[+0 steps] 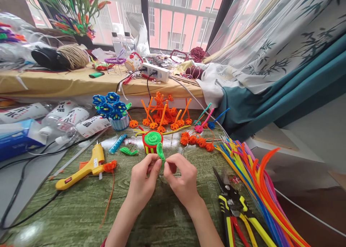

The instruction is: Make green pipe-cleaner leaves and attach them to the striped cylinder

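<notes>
Between my two hands is a green pipe-cleaner leaf (160,151), its loop pointing up and its lower end pinched. My left hand (146,175) is closed on that lower end with thumb and finger. From the other side my right hand (182,178) pinches the same end. Right behind the leaf stands a small round pot (152,138) with a green coiled top, a red rim and striped sides. Another green leaf piece (129,151) lies to the left of the pot. Orange pipe-cleaner flowers (162,113) stand behind it.
A yellow glue gun (86,166) with its cord lies at left, near a blue tube-like piece (118,143). Blue flowers in a pot (119,122) and plastic bottles (72,117) are behind. At right lie pliers (235,207) and loose pipe cleaners (259,182). A power strip (156,72) rests on the sill.
</notes>
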Motion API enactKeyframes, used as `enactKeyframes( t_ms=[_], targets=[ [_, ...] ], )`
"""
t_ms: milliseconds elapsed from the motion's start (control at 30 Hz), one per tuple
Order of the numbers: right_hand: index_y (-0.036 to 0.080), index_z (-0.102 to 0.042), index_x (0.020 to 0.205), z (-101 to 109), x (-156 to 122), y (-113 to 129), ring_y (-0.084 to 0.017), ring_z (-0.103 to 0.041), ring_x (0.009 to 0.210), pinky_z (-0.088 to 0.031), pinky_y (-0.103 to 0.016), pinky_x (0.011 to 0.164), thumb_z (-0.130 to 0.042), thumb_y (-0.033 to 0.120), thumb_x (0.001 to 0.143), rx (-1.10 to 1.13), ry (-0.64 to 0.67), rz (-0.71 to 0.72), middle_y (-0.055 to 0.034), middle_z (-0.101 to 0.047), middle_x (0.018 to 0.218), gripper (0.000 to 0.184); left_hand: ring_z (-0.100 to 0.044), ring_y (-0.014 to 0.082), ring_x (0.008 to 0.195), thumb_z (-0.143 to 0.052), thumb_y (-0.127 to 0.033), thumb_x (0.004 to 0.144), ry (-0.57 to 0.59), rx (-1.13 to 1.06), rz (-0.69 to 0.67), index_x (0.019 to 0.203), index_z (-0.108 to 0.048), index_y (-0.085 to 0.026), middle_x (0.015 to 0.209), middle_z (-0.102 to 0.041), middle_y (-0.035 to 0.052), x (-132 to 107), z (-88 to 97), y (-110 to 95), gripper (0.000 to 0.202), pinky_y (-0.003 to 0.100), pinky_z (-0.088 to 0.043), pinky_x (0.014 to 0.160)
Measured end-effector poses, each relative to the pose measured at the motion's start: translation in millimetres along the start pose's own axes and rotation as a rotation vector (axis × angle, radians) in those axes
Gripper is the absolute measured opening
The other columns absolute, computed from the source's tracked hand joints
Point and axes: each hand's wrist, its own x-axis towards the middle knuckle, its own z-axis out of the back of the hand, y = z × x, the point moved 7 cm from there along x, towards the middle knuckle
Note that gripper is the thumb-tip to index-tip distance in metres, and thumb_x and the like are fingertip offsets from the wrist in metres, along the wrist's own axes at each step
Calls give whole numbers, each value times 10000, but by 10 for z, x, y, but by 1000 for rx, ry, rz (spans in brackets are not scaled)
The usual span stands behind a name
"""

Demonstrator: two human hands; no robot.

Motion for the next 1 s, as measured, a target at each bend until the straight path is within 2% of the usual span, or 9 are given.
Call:
enactKeyframes(
  t_ms=[167,267,367,500,633,733,800,900,1000],
  targets=[
    [211,-587,710,-22,28,-108,-136,-514,611,-423,-251,584,-573,178,843,170,45,-158,17,-561,682,138,-333,99,495,-568,-315,874,-2,-74,45,750,-581,-187,579,-409,-77,6,19,-3,178,220,-269,458],
    [208,-629,797,-93,14,-224,-148,-570,647,-474,-256,610,-608,285,858,308,79,-283,2,-616,736,101,-336,107,519,-573,-334,869,-3,-112,77,734,-576,-188,584,-407,-70,2,35,-2,200,227,-268,471],
    [203,-657,903,-172,-4,-318,-152,-589,631,-498,-260,601,-600,466,872,447,94,-391,-2,-632,734,270,-383,119,560,-559,-355,885,14,-149,107,735,-571,-189,607,-456,-51,0,38,6,225,229,-302,501],
    [189,-672,777,-244,-10,-371,-131,-499,560,-435,-244,544,-567,625,855,584,116,-479,22,-542,617,455,-416,124,570,-547,-365,897,84,-173,114,735,-591,-182,625,-514,-32,7,-13,2,248,231,-325,514],
    [174,-679,724,-282,-40,-420,-100,-374,539,-327,-218,493,-650,595,821,677,128,-561,42,-462,594,433,-407,117,531,-548,-365,895,160,-144,84,704,-602,-181,611,-532,-28,2,-82,-48,271,233,-310,489],
    [164,-691,738,-273,-64,-464,-84,-338,514,-302,-209,473,-685,581,798,716,127,-615,53,-444,579,422,-418,116,515,-539,-342,905,176,-96,42,723,-610,-184,609,-564,-25,-15,-105,-109,251,233,-323,488],
    [161,-698,737,-236,-67,-488,-77,-358,482,-322,-206,456,-730,569,760,710,115,-639,56,-469,552,409,-393,106,487,-535,-317,908,149,-54,13,738,-604,-191,580,-540,-44,-23,-95,-137,222,229,-309,474],
    [172,-705,725,-157,-61,-501,-85,-454,453,-397,-207,447,-820,500,682,670,80,-656,48,-560,531,350,-363,99,477,-546,-282,898,49,24,-18,750,-581,-199,559,-470,-71,-26,-39,-139,173,224,-291,469],
    [178,-719,713,-118,-57,-474,-109,-547,473,-476,-225,476,-858,411,650,630,70,-648,24,-643,558,278,-375,101,491,-559,-256,885,-28,93,-47,759,-578,-200,569,-470,-73,-25,12,-125,139,223,-305,486]
  ],
)
